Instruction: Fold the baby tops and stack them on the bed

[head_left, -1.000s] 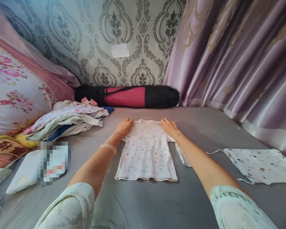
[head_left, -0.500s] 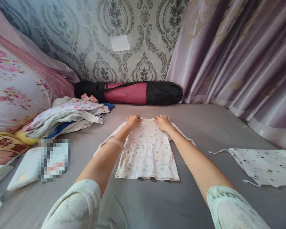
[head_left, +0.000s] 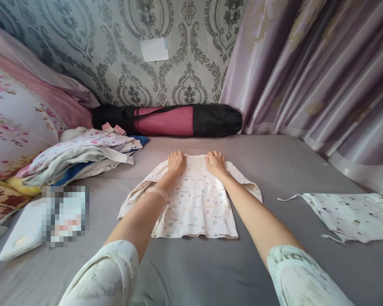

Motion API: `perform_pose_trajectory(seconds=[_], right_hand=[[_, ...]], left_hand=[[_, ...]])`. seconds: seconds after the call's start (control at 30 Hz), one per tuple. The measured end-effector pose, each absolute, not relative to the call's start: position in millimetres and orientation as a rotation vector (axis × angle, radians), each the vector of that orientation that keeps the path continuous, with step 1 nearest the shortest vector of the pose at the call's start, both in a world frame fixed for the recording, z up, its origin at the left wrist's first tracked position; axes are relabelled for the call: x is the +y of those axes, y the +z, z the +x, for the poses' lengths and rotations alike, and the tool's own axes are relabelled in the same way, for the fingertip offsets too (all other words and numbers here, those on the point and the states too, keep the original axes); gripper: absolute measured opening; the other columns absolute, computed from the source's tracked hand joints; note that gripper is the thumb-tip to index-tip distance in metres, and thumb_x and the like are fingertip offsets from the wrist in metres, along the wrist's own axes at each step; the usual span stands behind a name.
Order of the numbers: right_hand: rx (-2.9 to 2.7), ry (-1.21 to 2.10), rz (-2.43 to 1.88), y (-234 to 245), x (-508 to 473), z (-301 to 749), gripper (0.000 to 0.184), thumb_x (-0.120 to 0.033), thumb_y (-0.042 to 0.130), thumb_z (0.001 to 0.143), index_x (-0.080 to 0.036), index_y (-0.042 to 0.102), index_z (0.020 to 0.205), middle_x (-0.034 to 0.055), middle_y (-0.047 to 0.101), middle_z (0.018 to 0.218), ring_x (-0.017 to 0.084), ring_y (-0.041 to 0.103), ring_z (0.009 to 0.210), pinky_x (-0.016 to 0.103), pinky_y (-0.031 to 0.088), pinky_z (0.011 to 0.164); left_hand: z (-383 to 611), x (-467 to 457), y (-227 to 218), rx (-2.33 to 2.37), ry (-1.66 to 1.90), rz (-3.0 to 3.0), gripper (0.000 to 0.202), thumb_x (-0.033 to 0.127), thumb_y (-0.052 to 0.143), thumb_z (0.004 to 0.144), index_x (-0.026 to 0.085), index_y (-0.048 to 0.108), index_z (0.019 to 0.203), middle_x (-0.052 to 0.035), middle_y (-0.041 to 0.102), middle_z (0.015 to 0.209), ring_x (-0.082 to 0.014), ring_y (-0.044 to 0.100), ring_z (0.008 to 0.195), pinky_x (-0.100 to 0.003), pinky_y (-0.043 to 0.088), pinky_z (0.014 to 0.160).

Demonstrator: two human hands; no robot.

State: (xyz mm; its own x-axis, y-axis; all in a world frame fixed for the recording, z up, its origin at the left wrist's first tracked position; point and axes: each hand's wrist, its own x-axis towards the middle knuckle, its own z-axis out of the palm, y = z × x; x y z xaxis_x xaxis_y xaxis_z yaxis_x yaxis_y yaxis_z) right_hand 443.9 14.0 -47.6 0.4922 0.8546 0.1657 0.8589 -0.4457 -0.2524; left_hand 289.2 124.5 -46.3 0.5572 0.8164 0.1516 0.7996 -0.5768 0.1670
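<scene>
A small white printed baby shirt (head_left: 194, 202) lies flat on the grey bed sheet (head_left: 210, 267), both sleeves spread out to the sides. My left hand (head_left: 175, 162) rests palm down on the shirt's left shoulder by the collar, fingers stretched flat. My right hand (head_left: 215, 162) lies the same way on the right shoulder. Neither hand holds anything. A clear bangle sits on my left wrist.
A pile of folded baby clothes (head_left: 83, 155) lies at the left, by a floral pillow (head_left: 15, 127). A pink and black rolled mat bag (head_left: 169, 120) lies against the wall. Another white printed cloth with ties (head_left: 347, 214) lies at the right. Curtains (head_left: 322, 76) hang on the right.
Both hands slid inward along the shirt's top edge toward the collar. The shirt's sleeves, tucked before, now lie spread out on both sides.
</scene>
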Motion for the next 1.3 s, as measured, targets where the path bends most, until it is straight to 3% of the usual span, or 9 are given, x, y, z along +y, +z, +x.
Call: perform_pose_trajectory(seconds=[0.2, 0.3, 0.4, 0.6, 0.8, 0.97, 1.17, 1.3], right_hand=[[-1.374, 0.154, -2.254, -25, -8, 474, 0.038, -0.031, 0.045, 0.097, -0.019, 0.054, 0.132, 0.0135, 0.058, 0.133, 0.025, 0.052, 0.122, 0.039, 0.039, 0.102], [-1.203, 0.188, -2.206, -11, -51, 501, 0.032, -0.027, 0.051, 0.093, -0.015, 0.062, 0.12, 0.0114, 0.069, 0.113, 0.019, 0.064, 0.103, 0.03, 0.047, 0.091], [-1.051, 0.257, -2.319, -5, -106, 518, 0.029, -0.038, 0.06, 0.088, -0.015, 0.068, 0.106, 0.0085, 0.073, 0.096, 0.018, 0.067, 0.088, 0.028, 0.049, 0.08], [-0.893, 0.554, -2.424, -12, -170, 514, 0.044, -0.054, 0.068, 0.08, -0.015, 0.067, 0.099, 0.0086, 0.073, 0.094, 0.019, 0.067, 0.083, 0.024, 0.05, 0.064], [-1.09, 0.556, -2.352, -23, -172, 496, 0.041, -0.031, 0.08, 0.068, -0.015, 0.063, 0.102, 0.0068, 0.071, 0.1, 0.022, 0.067, 0.09, 0.026, 0.05, 0.071], [-1.256, 0.465, -2.36, -9, -173, 489, 0.034, -0.012, 0.064, 0.078, -0.015, 0.059, 0.111, 0.0079, 0.068, 0.105, 0.02, 0.064, 0.093, 0.025, 0.047, 0.073], [-1.745, -0.485, -2.598, 16, -188, 468, 0.035, -0.006, 0.038, 0.092, -0.016, 0.061, 0.117, 0.0167, 0.059, 0.112, 0.028, 0.052, 0.104, 0.037, 0.04, 0.085], [-1.951, -0.277, -2.655, 7, -209, 469, 0.047, 0.001, 0.039, 0.085, -0.019, 0.061, 0.122, 0.0144, 0.059, 0.115, 0.028, 0.05, 0.108, 0.037, 0.04, 0.086]], left_hand=[[290, 111, -32, 1.349, 0.342, 2.835, 0.036, 0.029, 0.035, 0.098, 0.013, 0.048, 0.127, -0.02, 0.052, 0.13, -0.0329, 0.046, 0.12, -0.043, 0.033, 0.097], [295, 100, -25, 1.197, 0.403, 2.869, 0.036, 0.03, 0.039, 0.097, 0.015, 0.048, 0.128, -0.0193, 0.051, 0.131, -0.0331, 0.046, 0.12, -0.044, 0.034, 0.097], [308, 82, -22, 0.939, 0.405, 2.873, 0.032, 0.026, 0.04, 0.097, 0.019, 0.053, 0.126, -0.0155, 0.056, 0.128, -0.0311, 0.048, 0.119, -0.045, 0.037, 0.097], [344, 45, -35, 0.471, 0.451, 2.813, 0.031, 0.016, 0.042, 0.093, 0.016, 0.06, 0.119, -0.0132, 0.064, 0.122, -0.0249, 0.058, 0.116, -0.039, 0.045, 0.1], [353, 29, -62, 0.384, 0.527, 2.792, 0.037, 0.021, 0.036, 0.097, 0.011, 0.058, 0.125, -0.0158, 0.059, 0.134, -0.0222, 0.054, 0.127, -0.035, 0.039, 0.111], [351, 24, -66, 0.466, 0.409, 2.85, 0.046, 0.034, 0.032, 0.1, 0.015, 0.049, 0.139, -0.0131, 0.047, 0.149, -0.0237, 0.04, 0.14, -0.043, 0.029, 0.118], [350, 19, -61, 0.506, 0.287, 2.925, 0.053, 0.041, 0.026, 0.102, 0.018, 0.039, 0.148, -0.0098, 0.036, 0.157, -0.0232, 0.029, 0.146, -0.044, 0.021, 0.12], [349, 17, -59, 0.529, 0.249, 2.93, 0.053, 0.042, 0.025, 0.102, 0.021, 0.038, 0.149, -0.0082, 0.034, 0.158, -0.0235, 0.028, 0.146, -0.043, 0.021, 0.12]])
